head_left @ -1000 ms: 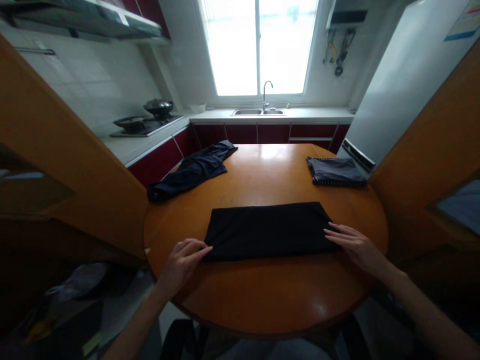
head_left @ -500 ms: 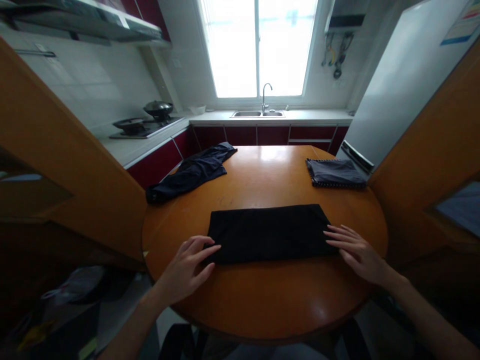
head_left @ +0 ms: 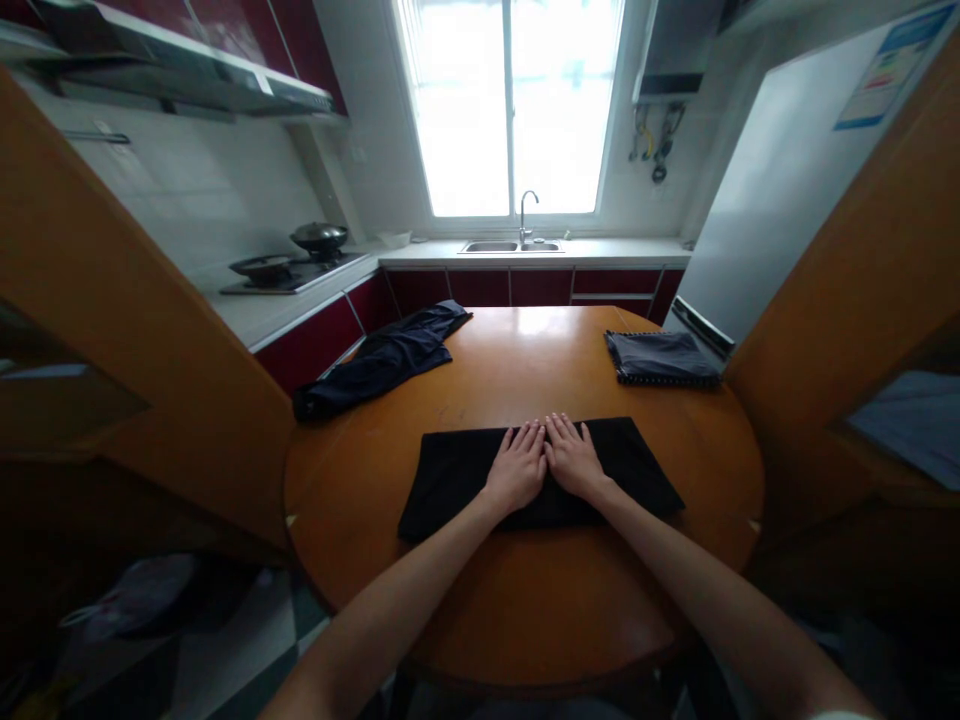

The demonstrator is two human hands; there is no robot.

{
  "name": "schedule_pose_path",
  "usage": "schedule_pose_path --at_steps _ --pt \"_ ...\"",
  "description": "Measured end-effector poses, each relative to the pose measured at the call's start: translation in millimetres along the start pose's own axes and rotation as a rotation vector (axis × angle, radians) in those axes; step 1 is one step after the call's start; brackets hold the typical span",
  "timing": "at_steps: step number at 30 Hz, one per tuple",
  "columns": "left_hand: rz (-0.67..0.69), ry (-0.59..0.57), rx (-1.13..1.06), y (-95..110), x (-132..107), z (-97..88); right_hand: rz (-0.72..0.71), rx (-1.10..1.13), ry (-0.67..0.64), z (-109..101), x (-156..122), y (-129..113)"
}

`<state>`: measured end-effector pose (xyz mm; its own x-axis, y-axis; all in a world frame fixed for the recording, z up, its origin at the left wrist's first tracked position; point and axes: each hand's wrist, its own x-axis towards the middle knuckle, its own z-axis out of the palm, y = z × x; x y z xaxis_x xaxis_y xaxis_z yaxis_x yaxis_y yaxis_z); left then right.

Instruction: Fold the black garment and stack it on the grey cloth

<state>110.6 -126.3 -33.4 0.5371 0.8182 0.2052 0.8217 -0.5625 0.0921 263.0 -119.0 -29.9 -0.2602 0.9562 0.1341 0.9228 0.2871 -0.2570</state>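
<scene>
A black folded cloth [head_left: 637, 470], its kind of garment not clear, lies flat as a wide band near the front of the round wooden table [head_left: 570, 600]. My left hand [head_left: 519, 468] rests flat on the middle of it, fingers stretched toward its far edge. Close beside, almost touching, my right hand [head_left: 573, 456] lies flat on the same cloth with its fingers extended. Neither hand grips anything. The part of the cloth under both hands and the forearms is hidden.
Dark trousers [head_left: 382, 360] lie loosely at the table's far left edge. A folded dark grey cloth with a trimmed border [head_left: 660, 358] sits at the far right. Beyond are a sink [head_left: 491, 247], a stove with pans [head_left: 319, 238] and a white fridge [head_left: 765, 210].
Both hands have moved inward from the cloth's left and right ends to its middle, where they now lie flat side by side. The view has tilted up slightly.
</scene>
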Motion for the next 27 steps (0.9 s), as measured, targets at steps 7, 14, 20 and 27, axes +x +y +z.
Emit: schedule_pose_path --at_steps 7,14,20,27 --pt "-0.197 -0.018 -0.028 -51 -35 -8.9 0.187 -0.013 -0.056 -8 -15 65" --pt "-0.354 -0.062 -0.011 -115 -79 -21.9 0.289 -0.03 0.0 -11 -26 106" --pt "-0.528 0.046 -0.293 -160 -72 -33.0 0.284 0.014 0.069 -4 -26 111" --pt "-0.49 -0.16 -0.568 -213 -46 -72.3 0.158 0.153 0.108 -26 6 156"
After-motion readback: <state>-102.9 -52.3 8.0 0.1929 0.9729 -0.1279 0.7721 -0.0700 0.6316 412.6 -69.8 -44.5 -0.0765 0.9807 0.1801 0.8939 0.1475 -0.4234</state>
